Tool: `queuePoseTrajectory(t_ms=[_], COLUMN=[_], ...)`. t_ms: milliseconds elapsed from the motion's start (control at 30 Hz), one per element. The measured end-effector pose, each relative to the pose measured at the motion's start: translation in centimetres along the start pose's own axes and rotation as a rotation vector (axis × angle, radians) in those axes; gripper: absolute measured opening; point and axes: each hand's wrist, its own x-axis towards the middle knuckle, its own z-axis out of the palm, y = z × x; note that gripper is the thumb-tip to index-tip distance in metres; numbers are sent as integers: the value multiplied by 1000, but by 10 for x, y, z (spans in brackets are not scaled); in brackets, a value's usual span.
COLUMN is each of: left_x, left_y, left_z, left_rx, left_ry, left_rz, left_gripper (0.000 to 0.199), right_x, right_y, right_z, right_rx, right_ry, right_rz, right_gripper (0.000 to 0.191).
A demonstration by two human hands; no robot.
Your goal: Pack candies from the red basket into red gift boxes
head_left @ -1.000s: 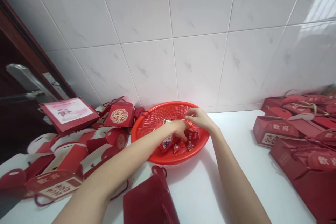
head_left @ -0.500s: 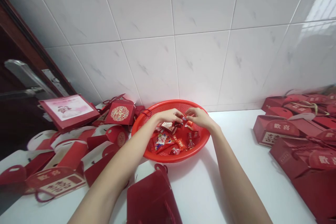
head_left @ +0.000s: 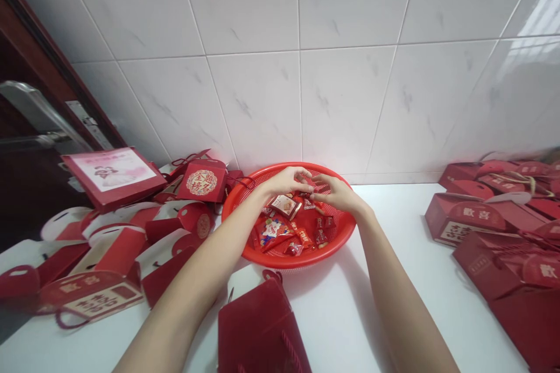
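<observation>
A red plastic basket point(head_left: 345, 238) stands against the tiled wall and holds wrapped sweets, among them a colourful red packet point(head_left: 274, 232) and a brown-and-white packet point(head_left: 286, 206). Above the sweets at the back of the basket, my left hand point(head_left: 289, 180) has its fingers curved and apart, with nothing visible in them. Facing it from the right, my right hand point(head_left: 335, 191) is also curved with fingers apart and looks empty. The fingertips of both hands are close together. A dark red box point(head_left: 260, 326) stands in front of the basket, between my forearms.
Red and white gift boxes point(head_left: 105, 297) crowd the left side, near a door handle point(head_left: 39, 111). A box with a pink picture point(head_left: 114, 175) lies on them. More red boxes point(head_left: 468, 215) line the right of the white table point(head_left: 341, 326).
My fingers have spread apart from their closed pose over the sweets. The brown-and-white packet shows more fully. The whole view has shifted slightly.
</observation>
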Motion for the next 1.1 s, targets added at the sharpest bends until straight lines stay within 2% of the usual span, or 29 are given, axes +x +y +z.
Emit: queuePoseTrajectory(t_ms=[167, 367, 467, 567, 700, 867, 1100], left_x=[3, 8, 8, 5, 0, -3, 0], left_y=[0, 0, -2, -5, -7, -4, -7], left_z=[3, 4, 4, 5, 11, 24, 38], left_rx=[-4, 24, 70, 123, 185, 244, 257], left_ry=[55, 84, 74, 23, -93, -250, -374], left_rz=[1, -9, -31, -54, -76, -98, -166], left_gripper=[38, 34, 36, 36, 35, 29, 30], right_x=[-1, 0, -3, -5, -6, -4, -3], right_y=[-2, -1, -6, -12, -14, -10, -8], right_z=[-1, 0, -1, -3, -4, -5, -5], right_rx=[34, 149, 284, 358, 386, 401, 443], right_ry=[-35, 102, 101, 78, 78, 106, 158], right_rz=[-7, 4, 56, 111, 97, 52, 87], right_gripper=[26, 26, 26, 21, 18, 22, 29])
